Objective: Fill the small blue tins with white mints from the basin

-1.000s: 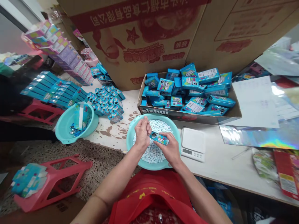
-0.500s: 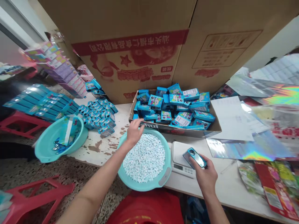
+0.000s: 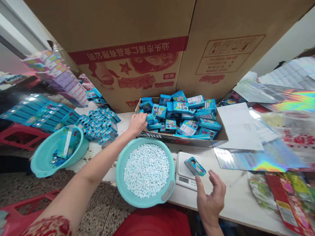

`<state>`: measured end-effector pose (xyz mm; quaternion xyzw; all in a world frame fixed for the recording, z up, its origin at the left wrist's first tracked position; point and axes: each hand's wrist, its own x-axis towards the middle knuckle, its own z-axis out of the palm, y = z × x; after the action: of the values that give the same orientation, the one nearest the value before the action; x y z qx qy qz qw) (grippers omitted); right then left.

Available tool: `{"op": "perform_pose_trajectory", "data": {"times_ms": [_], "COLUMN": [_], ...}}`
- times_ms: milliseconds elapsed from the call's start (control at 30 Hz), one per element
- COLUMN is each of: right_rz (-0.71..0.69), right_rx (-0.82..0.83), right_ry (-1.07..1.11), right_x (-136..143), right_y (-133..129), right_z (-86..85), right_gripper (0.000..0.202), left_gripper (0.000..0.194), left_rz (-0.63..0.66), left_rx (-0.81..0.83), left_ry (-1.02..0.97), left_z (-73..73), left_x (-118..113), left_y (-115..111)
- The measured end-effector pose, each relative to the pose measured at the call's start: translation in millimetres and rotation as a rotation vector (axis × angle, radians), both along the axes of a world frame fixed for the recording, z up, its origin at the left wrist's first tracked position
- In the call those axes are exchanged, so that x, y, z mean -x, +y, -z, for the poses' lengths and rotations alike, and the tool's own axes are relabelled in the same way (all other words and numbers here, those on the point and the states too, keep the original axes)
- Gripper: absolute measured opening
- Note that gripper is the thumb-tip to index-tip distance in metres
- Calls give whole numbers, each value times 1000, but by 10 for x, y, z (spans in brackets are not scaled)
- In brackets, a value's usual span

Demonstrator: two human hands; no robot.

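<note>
My left hand (image 3: 137,124) reaches over the left front edge of an open carton (image 3: 167,137), its fingers curled round a small blue candy box (image 3: 150,117). Many like it lie jumbled in the carton. My right hand (image 3: 210,198) is open, thumb and fingers apart, just in front of a white digital scale (image 3: 183,180). On the scale's pan rests another blue candy box (image 3: 195,166) with a dark round hole in its end part, apart from the hand. Between my arms stands a turquoise basin (image 3: 120,183) holding small pale-blue and white candies (image 3: 147,170).
Rows of small blue boxes (image 3: 99,123) stand to the left, beside another turquoise basin (image 3: 36,164) with blue packaging in it. A big cardboard box (image 3: 147,19) rises behind the carton. Shiny sheets (image 3: 258,159) and colourful pouches (image 3: 283,196) lie on the right.
My right hand has let go of the blue box, now on the scale, and drawn back towards me. My left hand has moved into the carton and closed on a box.
</note>
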<state>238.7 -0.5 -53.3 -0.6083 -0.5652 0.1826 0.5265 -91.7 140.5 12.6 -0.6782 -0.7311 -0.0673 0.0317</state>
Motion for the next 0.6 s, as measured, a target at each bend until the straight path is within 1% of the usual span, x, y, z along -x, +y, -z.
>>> {"op": "perform_pose_trajectory", "data": {"times_ms": [33,67,100,167,200,233,267,300,333,367,400,467,500,533,600], "right_rz": [-52,-133,-237,-428,-468,-464,-422,-366,-327,-319,-344,-479,-573,-667,-837], "right_rx": [22,78,157,339,425,502,572,634,687,730,768,858,916,965,1019], "right_ry": [73,180,316,605,719,801,855,888,913,934,951,945,927,910,894], "right_x": [110,239,375,617,698,742,746,717,662,596,533,467,477,517,649], "right_y": [-53,-96,-130,-171,-181,-187,-189,-193,-203,-225,-264,-399,-487,-577,-731], "right_z": [-73,-130,-167,-184,-171,-149,-125,-103,-87,-80,-82,-110,-129,-145,-164], "right_gripper": [45,46,51,70,78,82,81,76,70,64,61,58,60,63,73], "left_gripper": [31,32,31,28,27,25,22,20,19,19,20,27,30,33,36], "left_rz": [23,46,81,233,290,343,392,428,422,382,308,140,85,74,72], "left_rx": [-85,-163,-231,-277,-277,-260,-249,-226,-208,-189,-165,-74,1,90,225], "left_ry": [-50,-120,-203,-369,-434,-490,-539,-593,-637,-667,-678,-619,-567,-526,-442], "left_z": [-32,-51,-55,-17,22,72,131,198,274,360,456,683,806,925,1119], "left_x": [-78,-195,-352,-746,-951,-1131,-1266,-1341,-1347,-1291,-1186,-923,-813,-740,-718], "left_y": [-197,-428,-687,-1228,-1475,-1684,-1841,-1939,-1977,-1957,-1888,-1645,-1501,-1363,-1165]}}
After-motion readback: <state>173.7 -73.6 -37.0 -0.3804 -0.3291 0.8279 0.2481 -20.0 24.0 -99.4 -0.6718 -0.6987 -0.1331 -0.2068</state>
